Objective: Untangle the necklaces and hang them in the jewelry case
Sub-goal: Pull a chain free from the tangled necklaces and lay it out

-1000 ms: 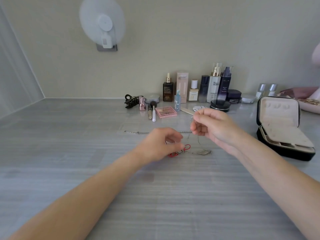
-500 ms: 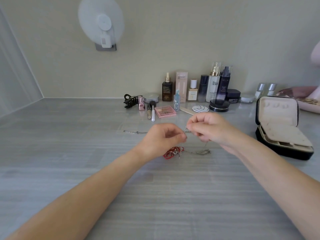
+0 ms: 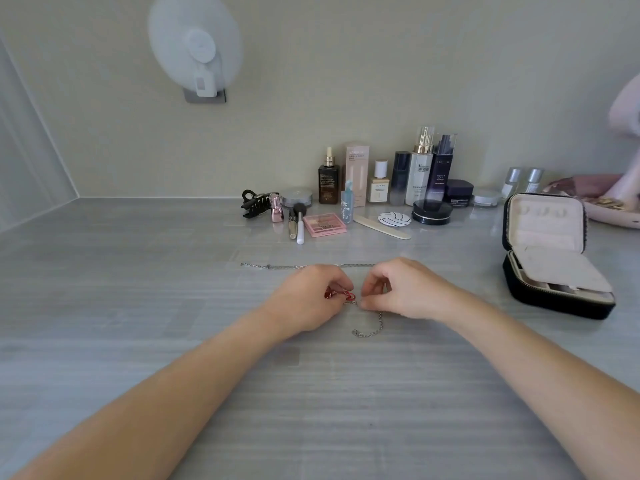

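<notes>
Both hands have dropped to mid-counter. Your left hand (image 3: pixel 308 299) pinches the red cord (image 3: pixel 341 294); your right hand (image 3: pixel 403 289) pinches the chain (image 3: pixel 370 330). Knot remains; case (image 3: pixel 550 258) waits open, right edge.

red cord necklace (image 3: pixel 337 294): mostly hidden under left hand (image 3: pixel 308 301) | thin silver chain (image 3: pixel 369 330): knot too small, perhaps tangled | pink dish (image 3: pixel 613 212): cut off at the right edge

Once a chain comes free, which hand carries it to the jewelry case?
Right, probably. The open jewelry case sits on the right hand's side; the left hand pinches the red cord and would cross over.
</notes>
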Tool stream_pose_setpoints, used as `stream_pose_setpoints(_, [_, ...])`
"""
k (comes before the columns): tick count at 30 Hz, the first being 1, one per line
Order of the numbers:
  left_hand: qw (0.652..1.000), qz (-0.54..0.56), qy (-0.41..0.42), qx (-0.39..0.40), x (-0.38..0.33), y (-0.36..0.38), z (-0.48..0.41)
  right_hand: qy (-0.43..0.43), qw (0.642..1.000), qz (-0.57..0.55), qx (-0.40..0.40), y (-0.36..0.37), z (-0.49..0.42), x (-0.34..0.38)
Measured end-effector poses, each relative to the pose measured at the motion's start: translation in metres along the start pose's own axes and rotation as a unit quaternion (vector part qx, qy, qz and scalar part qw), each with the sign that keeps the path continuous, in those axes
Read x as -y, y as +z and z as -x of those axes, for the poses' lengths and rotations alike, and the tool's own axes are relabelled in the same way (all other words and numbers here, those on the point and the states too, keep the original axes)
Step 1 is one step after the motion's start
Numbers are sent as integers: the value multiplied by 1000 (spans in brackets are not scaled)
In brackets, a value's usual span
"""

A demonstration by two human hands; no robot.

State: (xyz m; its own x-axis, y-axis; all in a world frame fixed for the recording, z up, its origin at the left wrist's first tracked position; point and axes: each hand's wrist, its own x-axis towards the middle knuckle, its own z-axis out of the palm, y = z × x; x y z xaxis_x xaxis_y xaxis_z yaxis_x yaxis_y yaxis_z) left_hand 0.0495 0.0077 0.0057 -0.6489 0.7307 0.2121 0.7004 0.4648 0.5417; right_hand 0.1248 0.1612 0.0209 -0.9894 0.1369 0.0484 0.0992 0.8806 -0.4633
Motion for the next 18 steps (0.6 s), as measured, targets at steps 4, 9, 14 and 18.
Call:
stream_pose_setpoints(4, [993,102,-35,-45,5,-6,-4,-15,997,70,10,4,-3,5])
stream_pose_setpoints(9, [957,256,-108,-83,13,-23,-8,4,986,-164,-18,-3,1,2])
stream_pose_setpoints(14, [925,353,-129,-58,14,-28,-5,33,901,-430,-38,-14,3,7])
stream_pose_setpoints(18, [907,407,-107,-37,6,-30,-3,50,955,-293,-8,-10,5,11])
